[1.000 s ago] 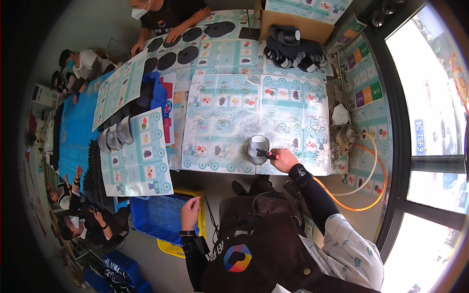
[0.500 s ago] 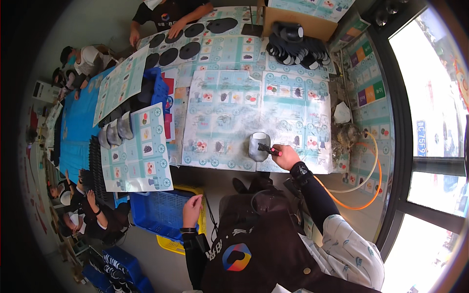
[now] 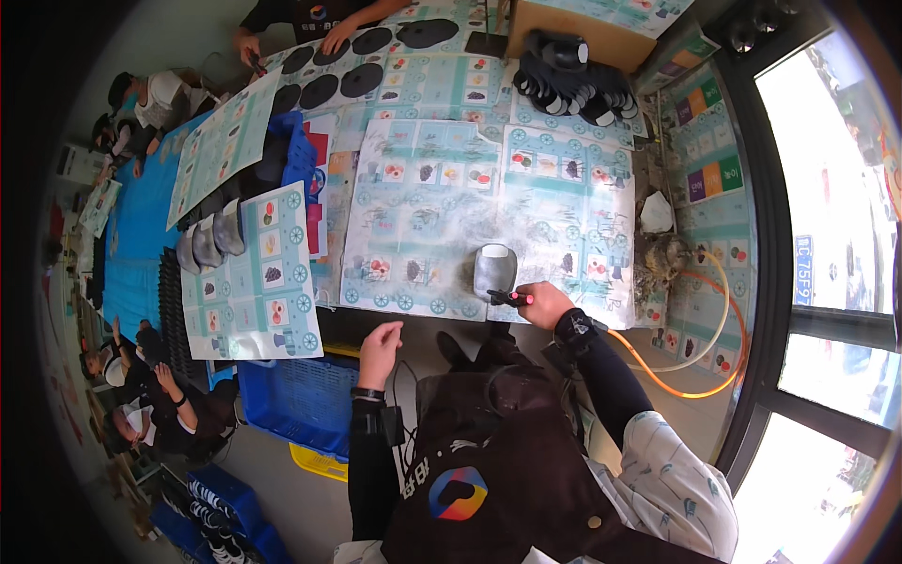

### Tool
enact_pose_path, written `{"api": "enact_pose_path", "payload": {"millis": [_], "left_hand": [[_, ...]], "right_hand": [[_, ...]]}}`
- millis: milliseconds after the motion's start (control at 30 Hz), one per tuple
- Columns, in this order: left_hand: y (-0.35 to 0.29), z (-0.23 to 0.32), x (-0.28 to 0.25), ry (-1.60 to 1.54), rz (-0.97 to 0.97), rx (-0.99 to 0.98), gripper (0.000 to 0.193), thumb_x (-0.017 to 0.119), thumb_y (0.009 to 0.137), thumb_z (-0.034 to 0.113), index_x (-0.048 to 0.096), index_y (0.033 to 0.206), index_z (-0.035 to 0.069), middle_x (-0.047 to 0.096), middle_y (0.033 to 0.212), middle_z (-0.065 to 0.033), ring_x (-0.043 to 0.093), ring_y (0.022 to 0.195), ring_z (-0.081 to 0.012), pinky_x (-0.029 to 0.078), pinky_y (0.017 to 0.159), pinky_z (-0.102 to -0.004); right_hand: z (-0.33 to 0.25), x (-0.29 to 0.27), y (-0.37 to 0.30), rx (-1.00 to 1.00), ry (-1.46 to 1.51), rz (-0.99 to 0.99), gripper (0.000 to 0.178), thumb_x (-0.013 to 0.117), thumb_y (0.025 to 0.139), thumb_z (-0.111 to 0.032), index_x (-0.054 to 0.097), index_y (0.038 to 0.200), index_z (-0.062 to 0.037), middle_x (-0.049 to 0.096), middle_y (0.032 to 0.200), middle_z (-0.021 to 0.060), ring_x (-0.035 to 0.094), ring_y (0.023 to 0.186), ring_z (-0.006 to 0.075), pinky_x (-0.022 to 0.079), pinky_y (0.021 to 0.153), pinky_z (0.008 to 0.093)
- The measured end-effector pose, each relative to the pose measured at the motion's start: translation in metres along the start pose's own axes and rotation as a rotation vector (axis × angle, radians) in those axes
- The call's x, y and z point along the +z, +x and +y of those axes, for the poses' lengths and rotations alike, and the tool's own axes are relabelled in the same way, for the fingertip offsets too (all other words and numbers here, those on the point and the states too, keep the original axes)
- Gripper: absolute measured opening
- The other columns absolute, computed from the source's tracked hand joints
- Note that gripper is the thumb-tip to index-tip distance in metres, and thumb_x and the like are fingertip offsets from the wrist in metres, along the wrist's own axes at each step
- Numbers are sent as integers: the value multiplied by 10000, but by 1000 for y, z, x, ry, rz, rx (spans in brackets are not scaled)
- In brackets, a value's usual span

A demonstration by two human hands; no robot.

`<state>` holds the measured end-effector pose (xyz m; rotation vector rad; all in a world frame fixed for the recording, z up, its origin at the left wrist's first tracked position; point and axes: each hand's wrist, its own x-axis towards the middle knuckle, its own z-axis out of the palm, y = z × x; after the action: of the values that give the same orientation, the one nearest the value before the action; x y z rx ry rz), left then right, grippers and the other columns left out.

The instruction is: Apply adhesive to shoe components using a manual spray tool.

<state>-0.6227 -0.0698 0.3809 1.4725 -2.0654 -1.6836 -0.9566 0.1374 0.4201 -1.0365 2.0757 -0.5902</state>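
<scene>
On the near edge of the covered worktable lies a grey, rounded, cup-like piece (image 3: 495, 268) with a pale patch at its far end. My right hand (image 3: 547, 305) is closed round a dark tool (image 3: 507, 298) with pinkish-red ends, its tip at the near edge of that piece. The tool's exact kind is too small to make out. My left hand (image 3: 380, 354) hangs in front of the table edge, fingers loosely extended, holding nothing. Several similar grey pieces (image 3: 228, 230) rest on a printed sheet (image 3: 272, 310) to the left.
Dark pieces are piled at the back right (image 3: 573, 85). Flat black ovals (image 3: 319, 90) lie near a co-worker's hands at the far side. A blue crate (image 3: 296, 399) stands on the floor at left, over a yellow one (image 3: 319, 462). An orange hose (image 3: 695, 393) loops on the right.
The tool has moved from the upper right of the grey piece to its near edge. My left hand has risen toward the table. The whole view has shifted slightly.
</scene>
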Motion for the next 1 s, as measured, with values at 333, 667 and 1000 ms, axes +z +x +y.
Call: {"api": "enact_pose_path", "payload": {"millis": [333,667,1000], "left_hand": [[98,27,121,188,23,127,252,661,950,249,746,1066,42,760,917,-137,737,877,-280,557,794,-370],[137,49,181,239,97,152,247,728,875,271,766,930,34,752,837,-147,729,778,-305,562,727,-396],[125,72,194,546,120,312,239,761,721,257,697,776,33,689,812,-220,663,813,-438,529,712,-534]], "right_hand": [[0,-25,11,75,-16,96,242,583,793,-169,708,942,-24,683,859,273,646,876,481,522,817,548],[13,-46,32,101,-25,116,173,581,817,-163,662,902,-35,675,818,259,641,817,488,512,763,564],[165,-49,-64,461,-73,458,442,558,869,-59,553,1309,-18,681,1078,292,648,995,480,520,830,537]]}}
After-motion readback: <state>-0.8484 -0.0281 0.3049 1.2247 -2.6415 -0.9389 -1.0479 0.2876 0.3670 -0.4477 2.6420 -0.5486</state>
